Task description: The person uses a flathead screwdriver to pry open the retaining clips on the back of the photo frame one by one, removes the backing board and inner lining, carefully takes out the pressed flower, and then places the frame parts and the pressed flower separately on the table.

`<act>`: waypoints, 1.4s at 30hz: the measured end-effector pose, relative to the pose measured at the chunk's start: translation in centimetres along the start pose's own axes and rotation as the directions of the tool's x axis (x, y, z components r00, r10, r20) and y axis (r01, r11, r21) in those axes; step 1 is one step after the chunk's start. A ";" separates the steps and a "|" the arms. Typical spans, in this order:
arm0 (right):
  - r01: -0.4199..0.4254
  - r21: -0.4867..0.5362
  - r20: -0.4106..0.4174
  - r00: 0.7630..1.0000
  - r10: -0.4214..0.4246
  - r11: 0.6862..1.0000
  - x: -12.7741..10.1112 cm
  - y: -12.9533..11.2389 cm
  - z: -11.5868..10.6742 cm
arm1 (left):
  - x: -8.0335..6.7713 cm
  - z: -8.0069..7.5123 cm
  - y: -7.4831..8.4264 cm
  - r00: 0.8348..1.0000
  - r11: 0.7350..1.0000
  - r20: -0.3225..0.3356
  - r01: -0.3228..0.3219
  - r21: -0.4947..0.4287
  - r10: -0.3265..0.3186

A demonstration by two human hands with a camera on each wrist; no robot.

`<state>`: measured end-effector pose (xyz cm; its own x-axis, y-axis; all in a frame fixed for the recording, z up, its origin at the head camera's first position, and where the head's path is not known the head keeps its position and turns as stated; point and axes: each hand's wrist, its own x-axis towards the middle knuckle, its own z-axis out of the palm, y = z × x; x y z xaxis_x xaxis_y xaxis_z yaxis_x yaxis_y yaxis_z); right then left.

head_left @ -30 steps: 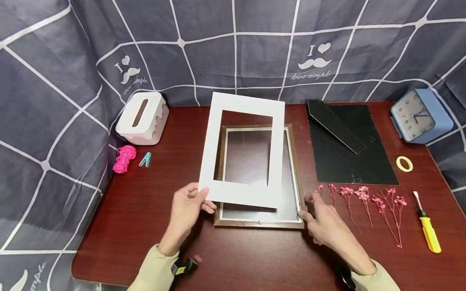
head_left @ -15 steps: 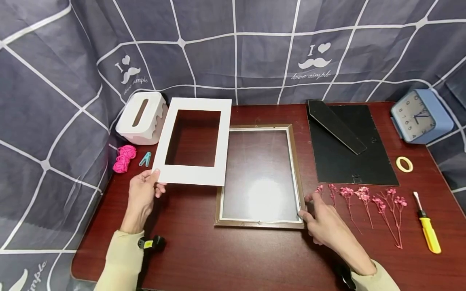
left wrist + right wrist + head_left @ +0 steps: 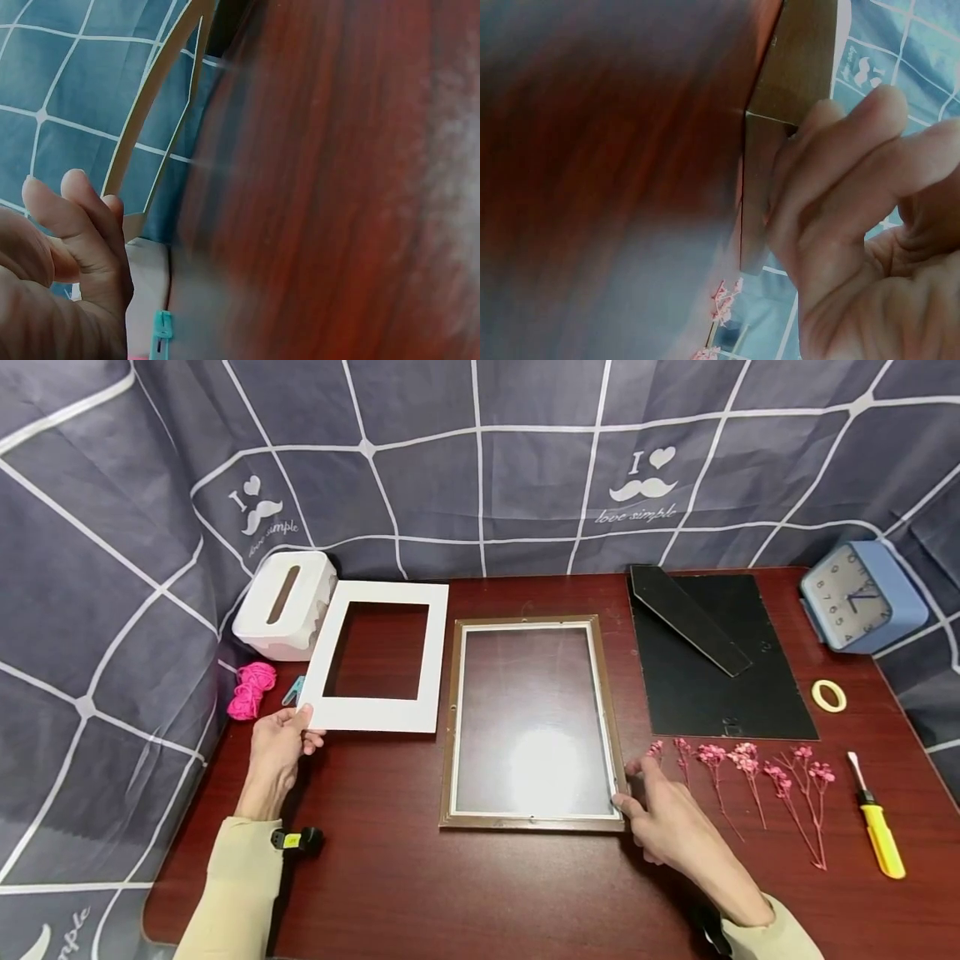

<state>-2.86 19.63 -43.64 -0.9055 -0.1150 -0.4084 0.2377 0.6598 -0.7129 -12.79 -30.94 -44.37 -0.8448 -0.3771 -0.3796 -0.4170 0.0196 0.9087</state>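
Observation:
My left hand (image 3: 277, 747) pinches the lower left corner of a white picture mat (image 3: 375, 715) with a rectangular opening. In the left wrist view, the mat's edge (image 3: 129, 131) stands off the table beside my fingers. A brown picture frame (image 3: 450, 735) with a clear pane (image 3: 532, 718) lies flat at the middle of the table. My right hand (image 3: 671, 814) holds the frame's lower right side, thumb on the top edge and fingers along the outside. The right wrist view has those fingers against the brown side of the frame (image 3: 799, 60).
Right of the frame lie a black backing board (image 3: 727, 693) with its stand, pink dried flowers (image 3: 746, 758), a tape roll (image 3: 828, 696), a yellow screwdriver (image 3: 883, 843) and a blue clock (image 3: 862, 597). At left are a tissue box (image 3: 285, 597), pink yarn (image 3: 251, 689) and a teal clip (image 3: 293, 692).
My left hand has carried the white mat leftward from above the picture frame to beside the tissue box, lowering it. My right hand has stayed on the frame.

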 end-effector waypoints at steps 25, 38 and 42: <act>0.010 -0.001 0.005 1.000 -0.009 1.000 0.1 0.0 0.0 | 1.3 -0.3 -0.4 0.993 0.978 0.057 0.094 0.185 -0.106; 0.015 -0.008 -0.002 1.000 -0.015 1.000 0.1 0.2 -0.1 | 1.4 -0.6 0.3 0.987 0.931 0.087 0.098 0.352 -0.136; 0.014 -0.005 -0.003 1.000 -0.014 1.000 0.1 0.2 -0.1 | 1.4 -0.9 0.5 0.989 0.883 0.077 0.076 0.463 -0.126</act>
<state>-2.91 19.81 -43.75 -0.9099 -0.1219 -0.3964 0.2232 0.6616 -0.7159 -13.92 -32.28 -44.32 -0.8089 -0.3039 -0.5033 -0.5880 0.4174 0.6929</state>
